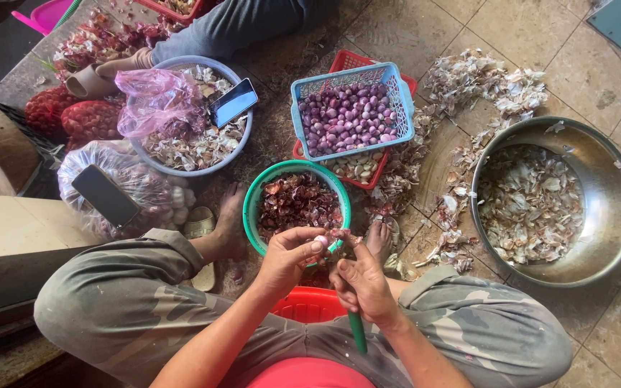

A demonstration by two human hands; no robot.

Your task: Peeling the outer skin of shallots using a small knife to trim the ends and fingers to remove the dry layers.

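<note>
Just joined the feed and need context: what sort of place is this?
Likely a kitchen or market prep area on a tiled floor: a blue basket of peeled shallots, a steel basin of skins, and hands peeling.

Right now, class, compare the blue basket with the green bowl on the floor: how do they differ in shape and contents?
The blue basket is rectangular with latticed walls; the green bowl is round with a plain rim. The blue basket holds whole peeled purple shallots; the green bowl holds dry reddish-brown skins. The blue basket sits on a red basket; the green bowl lies by the hands. Both are plastic and well filled.
</note>
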